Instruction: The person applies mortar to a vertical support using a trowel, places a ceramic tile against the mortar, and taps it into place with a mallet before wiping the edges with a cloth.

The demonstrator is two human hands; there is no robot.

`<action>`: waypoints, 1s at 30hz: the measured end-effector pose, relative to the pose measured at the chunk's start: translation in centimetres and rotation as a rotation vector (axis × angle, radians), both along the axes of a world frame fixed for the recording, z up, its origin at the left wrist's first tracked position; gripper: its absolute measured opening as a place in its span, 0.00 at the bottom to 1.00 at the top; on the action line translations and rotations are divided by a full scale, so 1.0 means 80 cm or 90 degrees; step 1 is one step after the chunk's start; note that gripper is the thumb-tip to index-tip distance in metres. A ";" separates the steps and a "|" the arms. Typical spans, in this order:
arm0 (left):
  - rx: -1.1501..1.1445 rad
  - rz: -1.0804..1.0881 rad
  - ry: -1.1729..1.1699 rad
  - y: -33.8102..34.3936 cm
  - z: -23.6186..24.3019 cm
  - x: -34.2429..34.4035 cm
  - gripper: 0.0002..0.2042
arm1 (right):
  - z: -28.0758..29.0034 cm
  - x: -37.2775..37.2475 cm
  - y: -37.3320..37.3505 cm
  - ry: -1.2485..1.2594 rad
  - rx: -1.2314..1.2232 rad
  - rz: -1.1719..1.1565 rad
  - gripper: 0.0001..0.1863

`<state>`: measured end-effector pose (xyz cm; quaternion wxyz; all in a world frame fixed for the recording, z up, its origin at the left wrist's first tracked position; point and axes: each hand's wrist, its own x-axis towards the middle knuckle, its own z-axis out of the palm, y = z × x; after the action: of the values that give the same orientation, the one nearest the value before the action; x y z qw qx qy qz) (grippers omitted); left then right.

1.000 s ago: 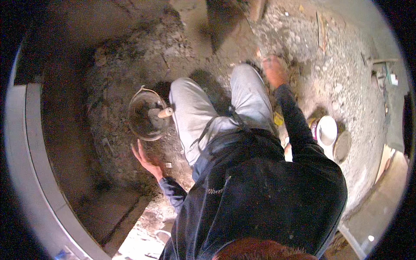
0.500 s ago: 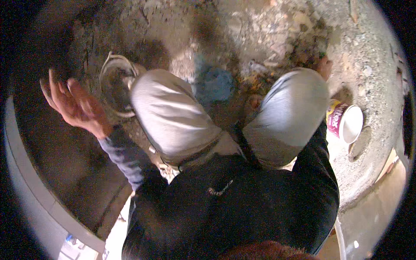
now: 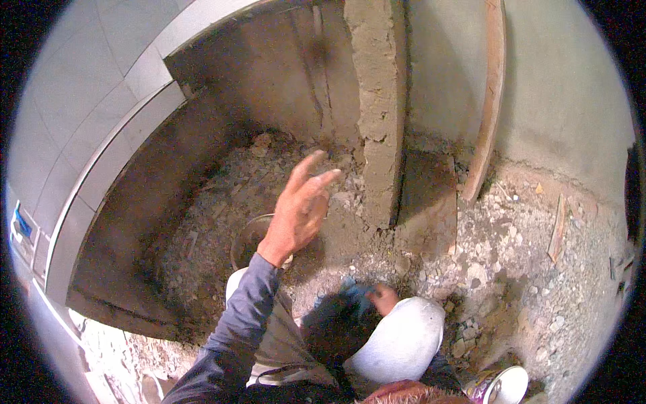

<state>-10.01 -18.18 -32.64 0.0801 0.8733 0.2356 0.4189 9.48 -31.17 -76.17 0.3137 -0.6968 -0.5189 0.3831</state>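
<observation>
My left hand (image 3: 296, 214) is raised in front of me, its fingers apart and nothing in them. Below and partly behind it stands a bucket (image 3: 243, 244), mostly covered by the hand and my left knee. Beyond my right knee, my right hand (image 3: 384, 299) is down low, right beside a crumpled blue thing (image 3: 356, 291), perhaps cloth or plastic. Whether the fingers grip it is too blurred to make out. Dark shadow covers the ground between my knees.
A rough cement-coated post (image 3: 380, 121) rises ahead, with a wooden strip (image 3: 488, 114) leaning on the wall to its right. Rubble (image 3: 474, 273) covers the floor. A white tub with a purple label (image 3: 508, 387) lies at lower right. A low curved wall (image 3: 128, 222) borders the left.
The view has tilted up toward the walls. My left hand has swung from the far left to above the bucket. My right hand has come from outside my right knee to the blue thing.
</observation>
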 end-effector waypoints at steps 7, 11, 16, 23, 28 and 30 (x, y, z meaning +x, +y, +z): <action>-0.302 -0.129 0.194 0.022 -0.109 0.011 0.32 | 0.343 0.138 0.054 0.466 0.271 0.064 0.13; -0.452 -0.281 0.149 -0.010 -0.134 0.048 0.40 | 0.462 0.112 0.062 0.160 0.480 0.091 0.15; -0.541 -0.397 0.146 0.011 -0.149 0.057 0.41 | 0.572 0.052 0.103 0.097 0.773 -0.069 0.29; -0.558 -0.378 -0.141 0.044 -0.137 0.024 0.33 | 0.678 0.004 0.211 -0.132 0.904 -0.148 0.34; -0.555 -0.252 -0.169 0.085 -0.165 -0.013 0.30 | 0.810 -0.052 0.294 -0.494 1.117 -0.311 0.25; -0.617 -0.243 -0.174 0.094 -0.171 -0.020 0.28 | 0.853 -0.056 0.328 -0.629 1.070 -0.479 0.23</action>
<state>-11.63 -10.66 -46.30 0.5789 0.7008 0.2265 0.3499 4.98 -4.92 -7.91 0.5493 -0.4500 -0.4386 -0.5509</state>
